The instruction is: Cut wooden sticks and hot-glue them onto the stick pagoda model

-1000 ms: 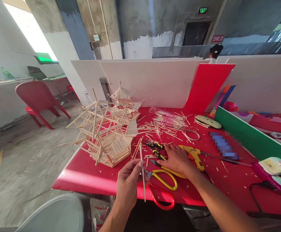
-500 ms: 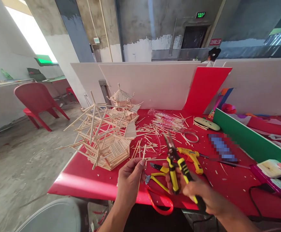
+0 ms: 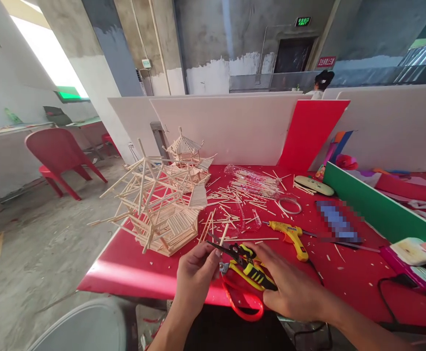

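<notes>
My left hand (image 3: pixel 194 273) pinches a thin wooden stick (image 3: pixel 224 234), whose upper end sticks up past the fingertips. Wrapped around the black-and-yellow handles of a pair of pliers (image 3: pixel 254 275) is my right hand (image 3: pixel 289 285). The pliers' dark jaws reach left to the stick, just by my left fingertips; whether they touch it I cannot tell. Beneath the pliers lie a red-handled tool (image 3: pixel 249 317) and a yellow-handled one, both partly hidden. To the left stands a pagoda-like stick model (image 3: pixel 161 214), with a roofed tower (image 3: pixel 183 146) behind it.
Loose sticks (image 3: pixel 231 197) and a plastic bag of sticks (image 3: pixel 256 183) lie mid-table. A yellow glue gun (image 3: pixel 289 236), a tape ring (image 3: pixel 290 205) and a power strip (image 3: pixel 414 268) are on the right. A green panel (image 3: pixel 381 204) borders that side. A bin (image 3: pixel 84 326) stands below left.
My right hand has swung the pliers from upright to pointing left, bringing their jaws to the stick by my left fingers. My left hand keeps its pinch, almost in place.
</notes>
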Available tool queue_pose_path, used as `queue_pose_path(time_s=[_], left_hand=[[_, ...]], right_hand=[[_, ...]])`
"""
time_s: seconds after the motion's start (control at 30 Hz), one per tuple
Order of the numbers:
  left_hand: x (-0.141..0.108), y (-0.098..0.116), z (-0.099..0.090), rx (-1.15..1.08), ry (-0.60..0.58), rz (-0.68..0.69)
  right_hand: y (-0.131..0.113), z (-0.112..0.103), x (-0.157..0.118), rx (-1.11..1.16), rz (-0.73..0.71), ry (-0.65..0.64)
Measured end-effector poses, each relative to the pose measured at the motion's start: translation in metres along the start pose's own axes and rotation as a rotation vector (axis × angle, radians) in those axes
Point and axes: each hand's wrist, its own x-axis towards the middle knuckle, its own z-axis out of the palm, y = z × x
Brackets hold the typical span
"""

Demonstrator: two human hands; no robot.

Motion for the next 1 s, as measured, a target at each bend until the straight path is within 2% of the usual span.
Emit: queue_pose_path(time_s=[0.2, 0.4, 0.63, 0.7, 0.87, 1.0], left_hand=[[0.000, 0.005, -0.003, 0.139, -0.045, 0.083], [-0.004, 0.007, -0.004, 0.328, -0.071, 0.265], [-0.009, 0.006, 0.002, 0.410, -0.045, 0.352], [-0.009, 0.001, 0.001, 0.380, -0.079, 0.337], [-0.010, -0.007, -0.007, 0.240, -0.214, 0.157], [-0.012, -0.005, -0.006, 0.234, -0.199, 0.132]], right_hand=[[-0.003, -0.001, -0.001, -0.072, 0.005, -0.014], [0.001, 0.007, -0.004, -0.065, -0.078, 0.053], [0.008, 0.010, -0.002, -0.048, -0.032, 0.048], [0.012, 0.011, 0.000, -0.074, -0.031, 0.032], [0.024, 0.014, 0.000, -0.155, -0.048, -0.007], [0.021, 0.013, -0.002, -0.159, -0.059, -0.011]])
